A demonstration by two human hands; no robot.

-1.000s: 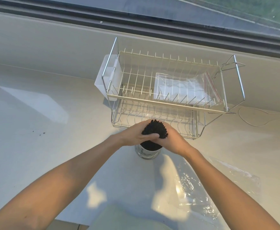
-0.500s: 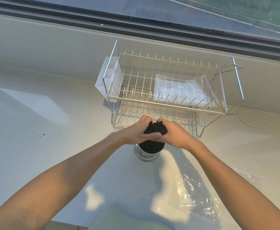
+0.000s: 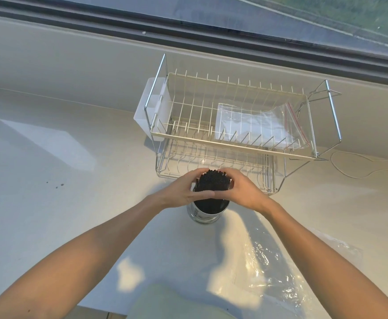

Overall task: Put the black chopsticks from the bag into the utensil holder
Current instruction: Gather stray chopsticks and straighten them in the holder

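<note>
Both hands, left hand (image 3: 183,192) and right hand (image 3: 246,192), are cupped around the bundle of black chopsticks (image 3: 213,183), thumbs meeting in front. Since a second ago the bundle has sunk lower, its tips now standing in the metal utensil holder (image 3: 205,214). The placing looks nearly finished. The clear bag (image 3: 273,261) lies flat on the counter (image 3: 73,203) near the right forearm.

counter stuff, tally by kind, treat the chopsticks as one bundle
clear plastic bags: 2, one in the dish rack, one flat on the counter
dish rack: 1
utensil holder: 1
chopstick bundle: 1
white cable: 1
total: 6
</note>
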